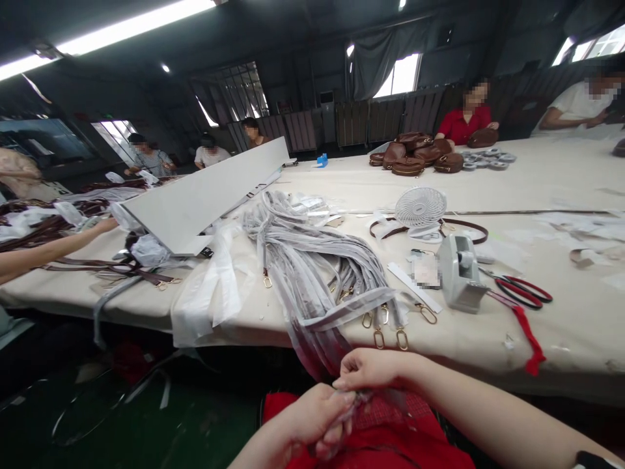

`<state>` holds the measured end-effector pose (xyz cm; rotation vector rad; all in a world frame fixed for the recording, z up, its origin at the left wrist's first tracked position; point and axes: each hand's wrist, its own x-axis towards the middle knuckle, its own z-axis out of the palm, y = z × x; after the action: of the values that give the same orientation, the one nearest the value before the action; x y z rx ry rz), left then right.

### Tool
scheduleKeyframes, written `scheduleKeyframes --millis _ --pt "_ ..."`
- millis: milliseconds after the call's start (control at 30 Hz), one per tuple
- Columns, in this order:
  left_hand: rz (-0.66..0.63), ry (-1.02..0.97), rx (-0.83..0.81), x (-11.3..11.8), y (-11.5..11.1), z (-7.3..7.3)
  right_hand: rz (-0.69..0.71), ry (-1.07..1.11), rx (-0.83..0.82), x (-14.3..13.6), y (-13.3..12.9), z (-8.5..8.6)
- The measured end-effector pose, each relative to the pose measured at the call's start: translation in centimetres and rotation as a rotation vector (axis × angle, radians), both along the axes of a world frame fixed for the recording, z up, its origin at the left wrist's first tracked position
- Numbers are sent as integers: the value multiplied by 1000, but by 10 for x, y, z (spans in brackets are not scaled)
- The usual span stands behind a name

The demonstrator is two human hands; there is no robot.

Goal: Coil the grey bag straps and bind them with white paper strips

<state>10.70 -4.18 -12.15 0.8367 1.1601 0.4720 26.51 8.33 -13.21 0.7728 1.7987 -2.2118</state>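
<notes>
Low over the red cloth at my lap, my left hand (325, 417) is closed around a bunched piece of translucent plastic wrap (360, 398). My right hand (368, 370) pinches the same piece from above, its fingertips meeting the left thumb. Whatever the wrap may contain is hidden by my fingers. Just beyond my hands, a large heap of plastic-wrapped straps (312, 260) lies on the table and droops over its front edge. Gold metal clasps (402, 339) show at several strap ends.
A tape dispenser (461, 273), red-handled scissors (525, 292) and a small white fan (420, 208) stand right of the heap on the cream table (488, 345). A long white board (209, 202) divides the left side, where a co-worker's arm (58, 251) reaches in. Brown bags (415, 153) lie behind.
</notes>
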Motion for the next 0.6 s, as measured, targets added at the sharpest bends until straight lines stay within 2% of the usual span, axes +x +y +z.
scheduleKeyframes --millis 133,233,433,600 --pt "-22 -109 -62 -9 -2 3 123 -2 26 15 14 13" --pt "-35 -127 -73 -11 1 6 181 17 -8 16 15 15" --pt "-18 -79 -70 -9 10 15 71 75 -8 5 3 7" --pt "2 -179 -115 -19 9 12 -37 112 -18 1 -3 7"
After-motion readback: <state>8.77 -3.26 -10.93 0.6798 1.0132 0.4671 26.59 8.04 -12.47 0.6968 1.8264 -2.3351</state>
